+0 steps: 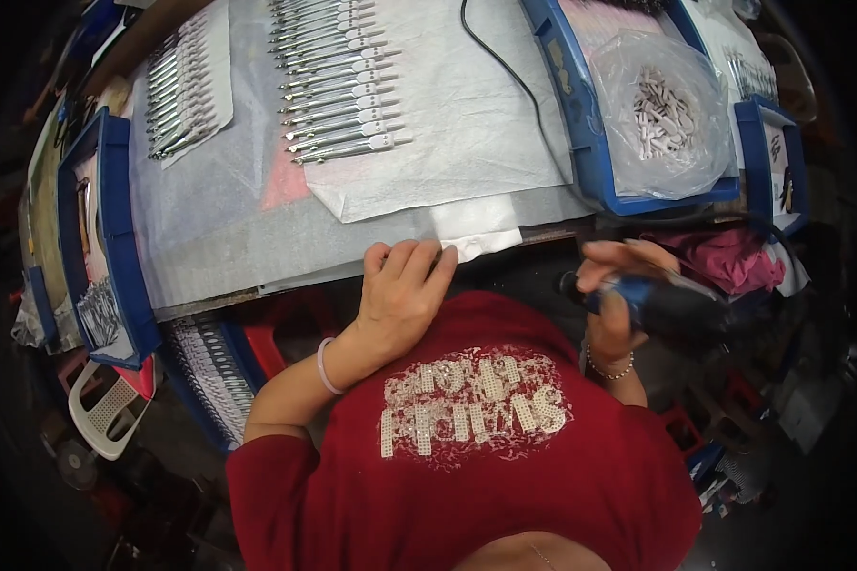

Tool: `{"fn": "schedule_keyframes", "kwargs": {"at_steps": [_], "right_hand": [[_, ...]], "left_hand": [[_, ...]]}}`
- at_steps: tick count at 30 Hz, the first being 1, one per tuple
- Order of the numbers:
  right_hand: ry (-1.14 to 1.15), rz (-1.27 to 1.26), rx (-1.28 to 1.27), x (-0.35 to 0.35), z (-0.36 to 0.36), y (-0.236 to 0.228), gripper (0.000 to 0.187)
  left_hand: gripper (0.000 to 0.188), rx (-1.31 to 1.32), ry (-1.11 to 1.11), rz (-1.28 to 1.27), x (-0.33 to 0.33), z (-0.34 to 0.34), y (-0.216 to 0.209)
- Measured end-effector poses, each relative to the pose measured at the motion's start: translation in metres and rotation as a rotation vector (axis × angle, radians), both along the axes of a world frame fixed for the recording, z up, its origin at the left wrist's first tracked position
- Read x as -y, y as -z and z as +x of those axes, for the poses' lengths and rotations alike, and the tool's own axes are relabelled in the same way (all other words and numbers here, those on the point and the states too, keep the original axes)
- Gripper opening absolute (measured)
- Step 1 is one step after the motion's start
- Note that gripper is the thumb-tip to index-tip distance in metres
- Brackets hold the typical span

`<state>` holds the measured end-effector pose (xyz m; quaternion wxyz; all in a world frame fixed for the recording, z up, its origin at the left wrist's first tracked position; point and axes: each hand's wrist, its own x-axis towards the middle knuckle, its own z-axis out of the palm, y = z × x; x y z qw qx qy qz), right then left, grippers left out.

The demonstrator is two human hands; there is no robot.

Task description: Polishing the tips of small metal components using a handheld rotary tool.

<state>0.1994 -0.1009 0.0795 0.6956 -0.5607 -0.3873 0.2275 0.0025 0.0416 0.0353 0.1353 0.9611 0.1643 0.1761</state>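
Note:
My left hand (400, 290) rests palm down on the near edge of the worktable, its fingers a little apart. Its fingertips touch or lie right beside a small folded white cloth (476, 225); no object shows in its grasp. To the right, in front of the table edge, my right hand (624, 285) is closed around a dark, bottle-shaped thing (686, 309) with a blue band and a black end. That thing is blurred, and I cannot make out its exact kind.
Rows of slim metal pieces with white ends (348, 105) lie on white sheeting. A blue tray (600, 181) carries a clear plastic bag (705, 157) of small white parts. Another blue tray (119, 228) stands at left. A black cable (509, 71) crosses the table; pink cloth (733, 262) lies at right.

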Motion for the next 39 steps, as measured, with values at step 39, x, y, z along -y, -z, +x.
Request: {"fn": "schedule_keyframes", "kwargs": {"at_steps": [39], "right_hand": [[-0.284, 0.036, 0.078, -0.010, 0.007, -0.037, 0.048]], "left_hand": [[0.025, 0.142, -0.031, -0.130, -0.002, 0.004, -0.008]]}}
